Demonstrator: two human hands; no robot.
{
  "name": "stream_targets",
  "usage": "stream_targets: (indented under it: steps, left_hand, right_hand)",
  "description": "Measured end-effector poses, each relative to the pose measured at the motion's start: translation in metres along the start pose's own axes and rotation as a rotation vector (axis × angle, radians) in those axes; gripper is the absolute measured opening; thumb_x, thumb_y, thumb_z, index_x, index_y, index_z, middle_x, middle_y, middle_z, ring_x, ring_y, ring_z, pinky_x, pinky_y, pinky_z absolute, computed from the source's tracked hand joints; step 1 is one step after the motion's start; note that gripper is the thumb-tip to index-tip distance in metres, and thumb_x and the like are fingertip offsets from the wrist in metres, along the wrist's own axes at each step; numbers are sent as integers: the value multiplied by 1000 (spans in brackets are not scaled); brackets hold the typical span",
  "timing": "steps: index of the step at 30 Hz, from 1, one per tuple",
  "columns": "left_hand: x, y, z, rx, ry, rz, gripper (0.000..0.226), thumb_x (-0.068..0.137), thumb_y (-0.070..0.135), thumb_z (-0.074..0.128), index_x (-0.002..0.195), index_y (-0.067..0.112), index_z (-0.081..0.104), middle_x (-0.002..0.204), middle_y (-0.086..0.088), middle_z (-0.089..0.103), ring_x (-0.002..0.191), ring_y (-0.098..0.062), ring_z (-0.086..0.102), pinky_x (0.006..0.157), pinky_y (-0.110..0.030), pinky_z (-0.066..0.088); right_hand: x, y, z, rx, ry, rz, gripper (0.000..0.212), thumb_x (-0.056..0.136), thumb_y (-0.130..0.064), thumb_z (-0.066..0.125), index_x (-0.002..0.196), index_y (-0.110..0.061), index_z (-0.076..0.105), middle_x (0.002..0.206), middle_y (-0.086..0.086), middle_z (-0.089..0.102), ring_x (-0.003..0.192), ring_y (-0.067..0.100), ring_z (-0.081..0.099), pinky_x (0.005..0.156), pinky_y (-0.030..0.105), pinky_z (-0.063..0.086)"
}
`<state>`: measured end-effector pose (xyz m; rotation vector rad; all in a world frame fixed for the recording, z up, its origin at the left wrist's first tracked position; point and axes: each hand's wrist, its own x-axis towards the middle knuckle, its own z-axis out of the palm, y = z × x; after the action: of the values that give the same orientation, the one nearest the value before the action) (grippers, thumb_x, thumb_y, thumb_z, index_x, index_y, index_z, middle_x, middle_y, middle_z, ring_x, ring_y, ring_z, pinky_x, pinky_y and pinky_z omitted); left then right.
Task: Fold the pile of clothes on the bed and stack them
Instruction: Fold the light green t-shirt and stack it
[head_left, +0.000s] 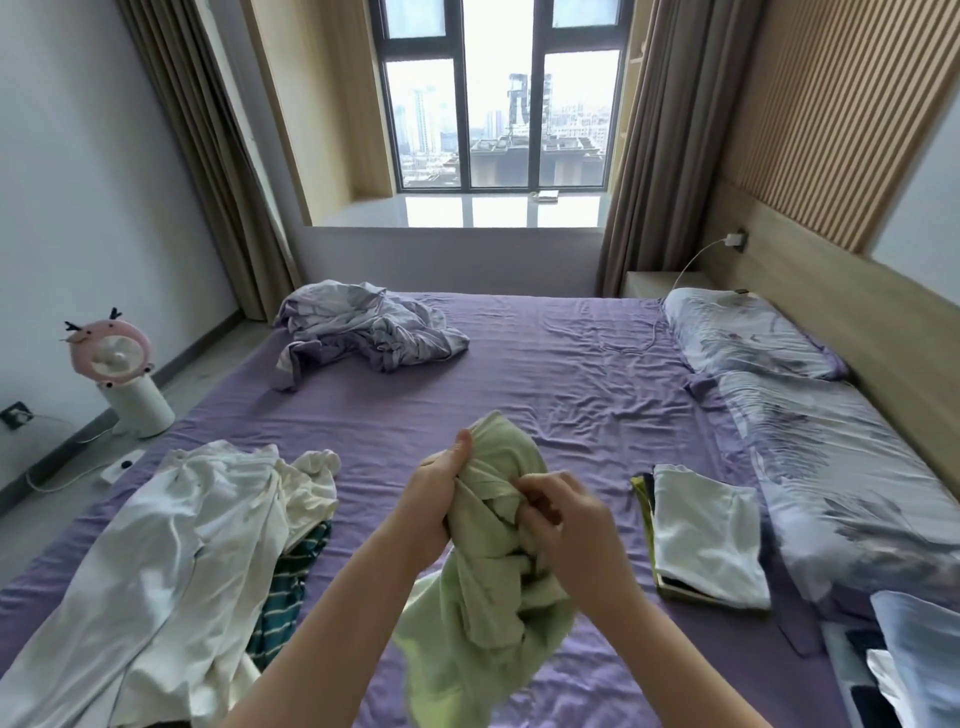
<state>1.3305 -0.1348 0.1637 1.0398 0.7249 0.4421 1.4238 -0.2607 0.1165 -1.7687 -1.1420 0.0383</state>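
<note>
Purple bed sheet (545, 374) lies under everything; nearest, at 6 o'clock, left hand (434, 499) and right hand (563, 519) clutch the bunched green garment (483, 587), which looks light and limp, best shaken out by its hem; unfolded pile (171, 551) at 8 o'clock, folded stack (706, 540) at 3.

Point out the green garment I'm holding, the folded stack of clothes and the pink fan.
green garment (483, 597), head view, on the bunched cloth hanging below the hands.
folded stack (701, 535), head view, on the white top piece.
pink fan (111, 356), head view, on the round face of the fan.
</note>
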Motion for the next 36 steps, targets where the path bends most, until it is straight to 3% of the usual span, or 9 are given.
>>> stream_targets:
  steps: [4, 10, 13, 15, 19, 22, 29, 32, 36]
  left_hand:
    - [2, 4, -23, 113, 79, 93, 27, 97, 21, 51, 101, 2, 69, 88, -14, 72, 81, -23, 69, 73, -33, 56]
    - [1, 10, -79, 537, 248, 173, 4, 87, 11, 66, 89, 10, 69, 78, -1, 70, 86, -24, 65, 73, -32, 52]
    - [-1, 15, -91, 960, 341, 247, 31, 84, 21, 71, 113, 15, 62, 104, 7, 60, 105, -18, 58, 93, -33, 46]
    - [-6, 25, -81, 890, 180, 411, 45, 87, 25, 69, 129, 21, 55, 120, 4, 58, 111, -16, 56, 103, -31, 41]
    - [-7, 40, -39, 694, -323, 283, 30, 93, 17, 58, 123, 20, 59, 113, -1, 65, 101, -8, 60, 94, -27, 48]
    - [1, 45, -30, 807, -257, 308, 11, 88, 15, 67, 78, 14, 64, 69, 5, 53, 65, -6, 48, 64, -23, 39]
    - [10, 96, -5, 372, 15, 626, 13, 86, 7, 67, 77, 15, 69, 45, 12, 51, 38, 0, 37, 39, -12, 30]
    - [14, 114, 3, 704, -67, 689, 9, 86, 12, 70, 79, 18, 67, 58, 15, 61, 52, 4, 51, 52, -11, 44]
    - [16, 68, 15, 891, -372, 348, 30, 82, 10, 73, 110, 11, 64, 97, -3, 68, 85, -5, 61, 80, -12, 50]
  right_hand:
    - [26, 6, -23, 269, -71, 165, 30, 83, -4, 69, 79, -33, 65, 75, -16, 67, 73, -2, 60, 68, 16, 50]
    - [59, -4, -39, 749, -198, 266, 17, 85, 0, 64, 76, -14, 64, 67, 2, 66, 61, 14, 60, 61, 27, 54]
    - [69, -10, -32, 869, -238, 266, 11, 78, -1, 67, 80, -12, 65, 71, 4, 68, 62, 14, 62, 61, 25, 54]
    - [76, -15, -26, 911, -279, 243, 16, 81, 6, 62, 84, -10, 62, 70, 0, 67, 63, 11, 62, 61, 22, 53]
    - [85, -23, -21, 805, -383, 158, 22, 83, 13, 57, 85, -8, 59, 71, -5, 66, 66, 7, 60, 64, 18, 50]
    - [89, -23, -37, 626, -398, 94, 25, 82, 14, 61, 85, -11, 59, 74, -7, 64, 66, 4, 57, 62, 17, 46]
    - [94, -9, -69, -113, -274, -90, 35, 73, 13, 58, 95, -14, 62, 82, -7, 59, 74, 5, 53, 65, 8, 36]
    - [87, -5, -67, -26, -348, -11, 42, 75, 14, 57, 89, -25, 59, 80, -14, 61, 72, -9, 56, 67, 11, 42]
    - [92, -15, -66, 129, -319, -1, 45, 74, 16, 59, 85, -28, 60, 81, -12, 64, 73, -10, 58, 68, 11, 45]
